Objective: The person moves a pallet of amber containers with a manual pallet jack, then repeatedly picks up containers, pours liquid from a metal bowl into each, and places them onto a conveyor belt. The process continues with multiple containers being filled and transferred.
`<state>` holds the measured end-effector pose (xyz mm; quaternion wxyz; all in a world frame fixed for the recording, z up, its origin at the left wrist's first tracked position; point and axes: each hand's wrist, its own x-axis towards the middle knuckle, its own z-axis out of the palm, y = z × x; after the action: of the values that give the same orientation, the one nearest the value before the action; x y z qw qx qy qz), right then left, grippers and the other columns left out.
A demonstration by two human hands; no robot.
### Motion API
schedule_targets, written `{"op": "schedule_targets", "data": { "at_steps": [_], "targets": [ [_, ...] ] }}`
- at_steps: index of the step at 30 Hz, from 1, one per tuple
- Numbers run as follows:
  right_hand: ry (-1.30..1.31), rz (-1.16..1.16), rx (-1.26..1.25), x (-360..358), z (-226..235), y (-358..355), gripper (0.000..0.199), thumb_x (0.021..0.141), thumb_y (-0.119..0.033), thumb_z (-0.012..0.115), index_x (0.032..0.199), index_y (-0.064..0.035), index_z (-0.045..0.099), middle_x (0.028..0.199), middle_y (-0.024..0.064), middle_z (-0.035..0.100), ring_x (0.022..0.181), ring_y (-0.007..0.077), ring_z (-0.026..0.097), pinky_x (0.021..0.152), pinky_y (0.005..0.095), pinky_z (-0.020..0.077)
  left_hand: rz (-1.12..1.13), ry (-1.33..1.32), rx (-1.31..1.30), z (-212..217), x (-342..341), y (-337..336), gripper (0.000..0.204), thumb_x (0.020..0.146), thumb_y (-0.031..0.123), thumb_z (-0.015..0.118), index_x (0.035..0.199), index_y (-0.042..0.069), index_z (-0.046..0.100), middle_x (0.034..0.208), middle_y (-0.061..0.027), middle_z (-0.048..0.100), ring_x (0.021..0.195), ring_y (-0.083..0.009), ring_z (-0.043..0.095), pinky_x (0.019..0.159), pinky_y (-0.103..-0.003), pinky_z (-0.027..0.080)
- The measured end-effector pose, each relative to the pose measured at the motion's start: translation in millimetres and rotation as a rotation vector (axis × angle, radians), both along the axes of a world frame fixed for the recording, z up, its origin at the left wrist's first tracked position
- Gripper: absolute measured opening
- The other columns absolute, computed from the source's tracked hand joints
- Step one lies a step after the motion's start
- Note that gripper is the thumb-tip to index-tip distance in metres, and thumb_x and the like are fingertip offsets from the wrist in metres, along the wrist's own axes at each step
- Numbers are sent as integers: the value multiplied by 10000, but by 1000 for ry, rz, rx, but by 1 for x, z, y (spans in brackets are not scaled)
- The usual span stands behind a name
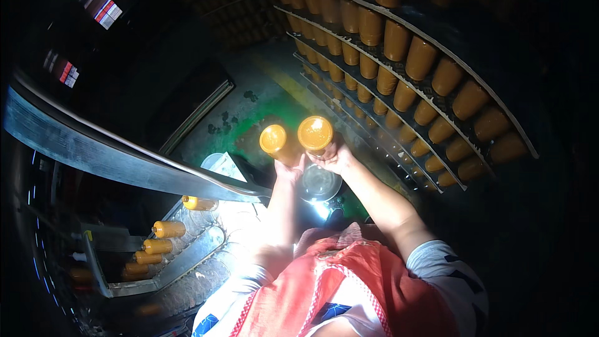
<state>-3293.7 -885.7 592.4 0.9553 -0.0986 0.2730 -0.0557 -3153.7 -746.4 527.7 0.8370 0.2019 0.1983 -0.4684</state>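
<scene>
Out in front of me, each hand holds an orange-filled bottle, with a round end turned up toward the camera. My left hand point(289, 171) is closed round the lower part of one bottle point(272, 140). A second bottle point(315, 134), set a little to the right and higher, is gripped from below by my right hand point(336, 159). The two bottles are side by side with a small gap between their tops. Palms and fingers cover their lower ends. Beneath the hands stands a round, pale, see-through container point(321, 183).
On the right, tiered shelves point(430, 97) carry rows of similar orange bottles. A long metal rail point(125, 156) crosses on the left. Below it, several orange bottles point(168, 229) line a conveyor point(193, 259). Dark marks spot the green-lit floor point(249, 112). Bright glare washes out part of the conveyor side.
</scene>
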Motion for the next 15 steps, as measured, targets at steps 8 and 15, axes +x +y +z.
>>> {"op": "schedule_targets", "data": {
  "at_steps": [8, 15],
  "targets": [
    [-62, 29, 57, 8, 16, 37, 507, 984, -533, 479, 1186, -87, 611, 1106, 139, 679, 949, 306, 689, 769, 420, 617, -72, -22, -148, -9, 14, 29, 511, 1008, 507, 381, 1289, 129, 580, 1200, -69, 673, 1096, -276, 653, 797, -445, 600],
    [-529, 126, 187, -56, -29, 53, 427, 1004, -468, 477, 1260, -155, 617, 1205, 226, 620, 1079, 462, 608, 831, 535, 585, -127, -6, -242, 19, -45, 88, 497, 964, 497, 515, 1191, 65, 608, 1064, -161, 690, 947, -315, 679, 859, -480, 580]
  ]
}}
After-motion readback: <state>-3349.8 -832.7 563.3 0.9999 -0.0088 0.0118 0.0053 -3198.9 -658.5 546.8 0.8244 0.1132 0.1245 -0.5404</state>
